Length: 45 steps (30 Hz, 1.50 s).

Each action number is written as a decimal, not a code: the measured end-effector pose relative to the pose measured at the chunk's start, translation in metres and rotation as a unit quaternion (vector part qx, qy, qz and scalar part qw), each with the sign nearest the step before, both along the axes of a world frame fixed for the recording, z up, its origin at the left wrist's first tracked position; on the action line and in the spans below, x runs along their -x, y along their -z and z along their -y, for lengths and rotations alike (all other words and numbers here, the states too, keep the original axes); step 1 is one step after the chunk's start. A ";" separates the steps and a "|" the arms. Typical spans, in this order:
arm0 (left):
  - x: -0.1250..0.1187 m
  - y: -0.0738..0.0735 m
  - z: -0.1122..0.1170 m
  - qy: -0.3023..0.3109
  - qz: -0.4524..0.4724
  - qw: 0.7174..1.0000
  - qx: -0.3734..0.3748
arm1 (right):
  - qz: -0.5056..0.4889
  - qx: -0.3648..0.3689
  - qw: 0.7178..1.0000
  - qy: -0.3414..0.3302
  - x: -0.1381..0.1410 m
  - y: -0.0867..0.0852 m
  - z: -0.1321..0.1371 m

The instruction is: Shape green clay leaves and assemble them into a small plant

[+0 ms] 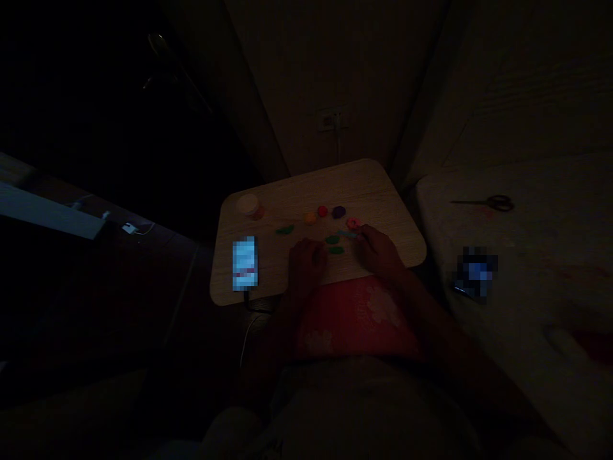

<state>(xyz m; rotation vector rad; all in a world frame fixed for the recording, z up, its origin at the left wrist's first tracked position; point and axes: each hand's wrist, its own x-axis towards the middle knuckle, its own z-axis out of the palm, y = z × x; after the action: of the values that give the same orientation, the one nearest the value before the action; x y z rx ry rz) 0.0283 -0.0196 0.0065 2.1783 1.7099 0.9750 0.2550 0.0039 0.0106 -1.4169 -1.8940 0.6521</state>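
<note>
The scene is very dark. My left hand (305, 260) rests on a small wooden lap table (383, 191), fingers curled, beside two green clay pieces (334, 244). My right hand (376, 248) is closed in a pinch on a thin light blue tool (348, 234) whose tip points at a pink clay shape (353, 223). Orange (311, 218), red (322, 211) and purple (339, 211) clay balls lie in a row behind. Another green piece (285, 229) lies further left.
A lit phone (244, 262) lies on the table's left side with a cable hanging off the front edge. A small lidded tub (249, 205) stands at the back left. Scissors (493, 203) and a dark packet (475, 273) lie on the surface to the right.
</note>
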 end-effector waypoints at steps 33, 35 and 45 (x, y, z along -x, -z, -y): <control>-0.034 0.000 0.000 -0.010 0.366 0.926 0.092 | -0.340 0.105 0.934 0.022 0.040 0.003 0.015; -0.034 -0.001 0.002 -0.014 0.360 0.930 0.070 | -0.337 0.102 0.936 0.028 0.042 0.004 0.015; -0.029 -0.001 0.005 0.006 0.336 0.941 0.038 | -0.312 0.077 0.947 0.013 0.042 0.010 0.015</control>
<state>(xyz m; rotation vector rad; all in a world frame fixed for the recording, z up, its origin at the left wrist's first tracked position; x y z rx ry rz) 0.0577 -0.0244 0.0076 1.5325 1.3628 1.4079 0.2126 -0.0108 0.0002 -1.1367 -1.3416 1.1040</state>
